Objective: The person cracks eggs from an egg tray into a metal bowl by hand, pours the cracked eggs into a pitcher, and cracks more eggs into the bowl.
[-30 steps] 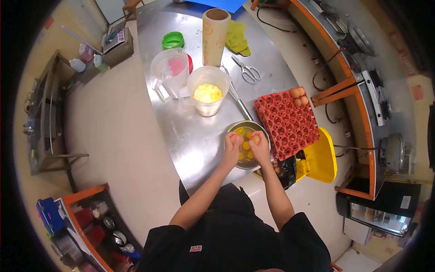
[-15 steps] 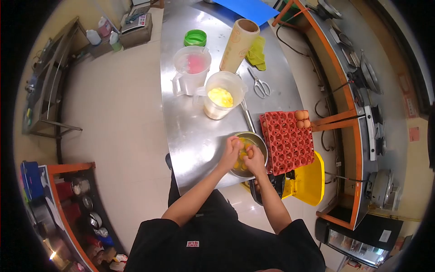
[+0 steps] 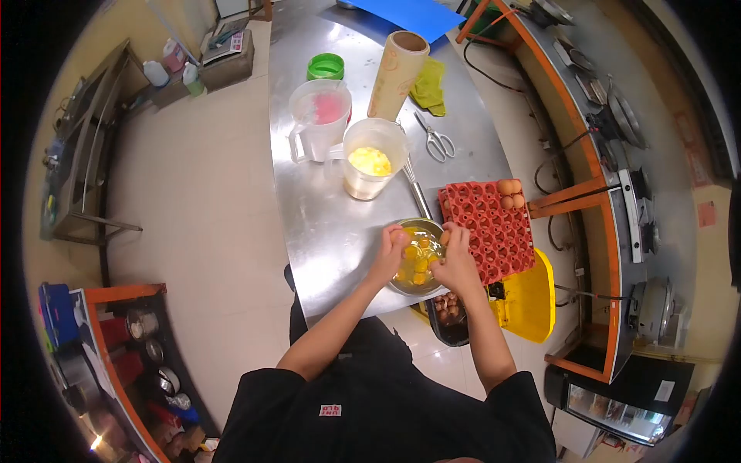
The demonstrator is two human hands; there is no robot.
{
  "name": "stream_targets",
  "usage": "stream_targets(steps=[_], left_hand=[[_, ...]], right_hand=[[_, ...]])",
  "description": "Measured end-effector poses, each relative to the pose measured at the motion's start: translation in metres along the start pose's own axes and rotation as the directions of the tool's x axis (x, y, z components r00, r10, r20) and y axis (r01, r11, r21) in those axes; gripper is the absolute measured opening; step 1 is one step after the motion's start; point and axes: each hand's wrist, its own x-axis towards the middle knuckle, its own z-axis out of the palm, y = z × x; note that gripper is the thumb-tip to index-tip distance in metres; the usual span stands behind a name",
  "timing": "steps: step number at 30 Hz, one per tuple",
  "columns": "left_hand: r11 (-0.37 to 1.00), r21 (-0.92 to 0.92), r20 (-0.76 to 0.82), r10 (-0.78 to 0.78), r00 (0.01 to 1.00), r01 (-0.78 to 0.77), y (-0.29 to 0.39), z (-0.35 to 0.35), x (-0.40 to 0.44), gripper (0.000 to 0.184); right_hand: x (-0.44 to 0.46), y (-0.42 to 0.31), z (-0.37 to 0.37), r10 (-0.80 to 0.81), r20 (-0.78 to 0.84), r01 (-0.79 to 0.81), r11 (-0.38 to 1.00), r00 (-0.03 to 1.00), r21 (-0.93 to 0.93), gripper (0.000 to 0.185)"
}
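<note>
A round metal bowl [image 3: 395,287] near the table's front edge holds several yellow yolks in clear egg white. At its left rim my left hand [image 3: 385,255] is closed around a brown egg [image 3: 398,236]; whether that egg is whole cannot be made out. My right hand [image 3: 458,266] grips a brown eggshell [image 3: 445,238] over the right rim, fingers partly hiding it. Right of the bowl, a stack of red egg trays [image 3: 486,231] carries several brown eggs [image 3: 509,193] at its far right corner. A whisk [image 3: 417,193] lies just beyond the bowl.
On the steel table [image 3: 324,255] stand a pitcher with yellow contents [image 3: 372,166], another clear pitcher [image 3: 318,127], a film roll [image 3: 396,77], scissors [image 3: 438,143] and a green cloth [image 3: 429,89]. Below the right edge are a black container of shells [image 3: 449,312] and a yellow bin [image 3: 536,301].
My hands have moved apart from over the bowl's middle to its opposite rims, uncovering the yolks. My right hand has shifted right, and the shells in the black container now show.
</note>
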Motion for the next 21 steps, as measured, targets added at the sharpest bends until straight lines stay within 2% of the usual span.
stream_targets(steps=[3, 4, 7, 8, 11, 12, 13, 14, 15, 17, 19, 21], left_hand=[[1.000, -0.007, 0.003, -0.017, 1.000, 0.017, 0.003, -0.005, 0.003, 0.033], [0.999, -0.008, 0.005, -0.032, 0.999, 0.032, 0.004, -0.008, 0.002, 0.033], [0.999, -0.051, -0.018, 0.003, 1.000, -0.004, -0.001, -0.008, 0.003, 0.033], [0.999, -0.047, -0.013, 0.004, 1.000, -0.005, -0.003, -0.008, 0.001, 0.032], [1.000, -0.020, 0.009, 0.021, 1.000, -0.021, 0.004, -0.004, 0.010, 0.031], [1.000, -0.007, 0.009, 0.010, 1.000, -0.010, 0.007, -0.003, 0.006, 0.031], [1.000, 0.005, 0.009, -0.006, 1.000, 0.006, 0.006, -0.002, 0.003, 0.031], [0.999, 0.004, 0.004, 0.053, 0.999, -0.053, 0.000, -0.001, 0.005, 0.029], [1.000, 0.006, 0.005, 0.025, 1.000, -0.025, 0.003, 0.001, 0.004, 0.029], [1.000, 0.010, 0.002, -0.029, 1.000, 0.029, 0.013, 0.007, 0.001, 0.028], [1.000, -0.012, 0.002, 0.000, 1.000, 0.000, 0.003, 0.010, 0.004, 0.027], [1.000, 0.021, 0.012, -0.019, 1.000, 0.019, 0.004, 0.012, 0.003, 0.027]], right_hand=[[-0.003, -0.012, -0.017, -0.024, -0.080, 0.032, 0.995, 0.997, 0.099, 0.071], [0.000, -0.007, -0.005, -0.058, -0.157, 0.077, 0.990, 0.986, 0.120, 0.065], [0.023, 0.031, 0.055, -0.188, -0.188, 0.201, 0.978, 0.964, 0.054, 0.057], [0.026, 0.044, 0.068, -0.117, -0.150, 0.127, 0.990, 0.982, 0.057, 0.049], [0.007, 0.068, 0.039, -0.102, -0.100, 0.102, 0.995, 0.990, -0.006, 0.043], [-0.007, 0.077, 0.020, -0.088, -0.150, 0.093, 0.995, 0.985, 0.022, 0.040], [-0.028, 0.070, -0.013, 0.007, -0.093, -0.007, 1.000, 0.996, -0.004, 0.042], [-0.043, 0.087, -0.033, 0.025, -0.074, -0.030, 0.997, 0.997, -0.070, 0.045], [-0.060, 0.084, -0.059, 0.097, -0.017, -0.099, 0.984, 0.995, -0.146, 0.050], [-0.087, 0.118, -0.079, 0.172, 0.052, -0.159, 0.967, 0.984, -0.198, 0.055], [-0.100, 0.141, -0.094, 0.248, 0.110, -0.213, 0.941, 0.962, -0.263, 0.058], [-0.083, 0.170, -0.107, 0.130, -0.028, -0.133, 0.951, 0.991, -0.281, 0.057]])
